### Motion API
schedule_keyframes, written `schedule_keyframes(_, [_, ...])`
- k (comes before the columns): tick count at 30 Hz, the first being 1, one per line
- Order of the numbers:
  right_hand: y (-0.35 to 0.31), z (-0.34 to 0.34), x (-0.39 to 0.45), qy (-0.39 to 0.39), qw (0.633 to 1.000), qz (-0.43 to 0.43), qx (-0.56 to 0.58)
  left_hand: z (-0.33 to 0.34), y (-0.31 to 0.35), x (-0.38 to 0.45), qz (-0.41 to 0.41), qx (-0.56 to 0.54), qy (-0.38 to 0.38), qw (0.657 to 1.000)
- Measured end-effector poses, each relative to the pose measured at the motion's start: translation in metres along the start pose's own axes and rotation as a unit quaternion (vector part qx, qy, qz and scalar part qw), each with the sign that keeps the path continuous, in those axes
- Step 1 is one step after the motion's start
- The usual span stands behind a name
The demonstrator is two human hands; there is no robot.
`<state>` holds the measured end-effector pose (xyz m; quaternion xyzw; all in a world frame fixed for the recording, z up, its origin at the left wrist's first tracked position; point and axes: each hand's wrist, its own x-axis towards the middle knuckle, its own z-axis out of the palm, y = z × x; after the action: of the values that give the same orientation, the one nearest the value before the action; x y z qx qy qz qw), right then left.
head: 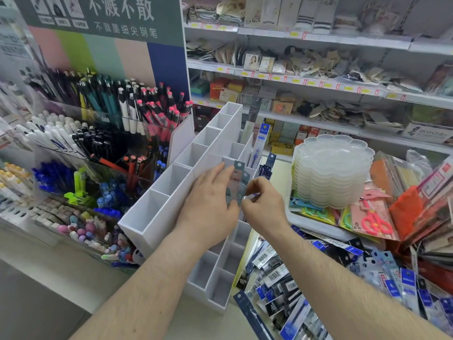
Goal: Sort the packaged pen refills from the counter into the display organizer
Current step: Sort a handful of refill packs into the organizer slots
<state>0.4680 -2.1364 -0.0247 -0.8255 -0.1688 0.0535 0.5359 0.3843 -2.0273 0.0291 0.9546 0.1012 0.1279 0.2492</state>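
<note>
Head view: left of my grip, pens crowd the racks, and the white organizer sits under my left hand, fingers pinching teal refill packs above a middle compartment; my right hand pinches their edge, with loose refill packets heaped below-right on the counter.

Refill packs right of organizer.

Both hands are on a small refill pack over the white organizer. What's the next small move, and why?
Probably lower the teal-topped refill pack, pinched by the left hand and right hand, into the open compartment of the white divided organizer beneath it, since it hovers above the slots, not yet seated.
</note>
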Motion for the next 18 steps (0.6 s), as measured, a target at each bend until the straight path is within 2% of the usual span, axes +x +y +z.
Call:
schedule_keyframes(2, [0.001,-0.001,0.008,0.012,1.0,0.019,0.007,0.002,-0.002,-0.001,-0.006,-0.011,0.001,1.0])
schedule_keyframes(4, [0.001,0.0,0.015,-0.013,0.999,0.028,0.007,0.003,-0.002,-0.001,-0.009,-0.017,-0.008,1.0])
schedule_keyframes(6, [0.0,0.002,0.016,-0.037,0.999,0.009,0.0,0.003,-0.002,-0.001,-0.007,-0.021,-0.015,1.0])
schedule_keyframes(10, [0.0,0.003,0.003,-0.029,0.999,-0.023,-0.008,0.006,-0.005,0.003,-0.016,-0.027,-0.022,0.999])
schedule_keyframes(13, [0.001,0.004,-0.004,-0.06,0.998,-0.028,0.01,0.009,-0.006,0.004,-0.019,-0.03,-0.021,0.999])
schedule_keyframes(18, [0.012,0.005,0.004,-0.087,0.996,0.024,0.027,0.01,-0.006,0.002,-0.022,-0.039,-0.01,0.999])
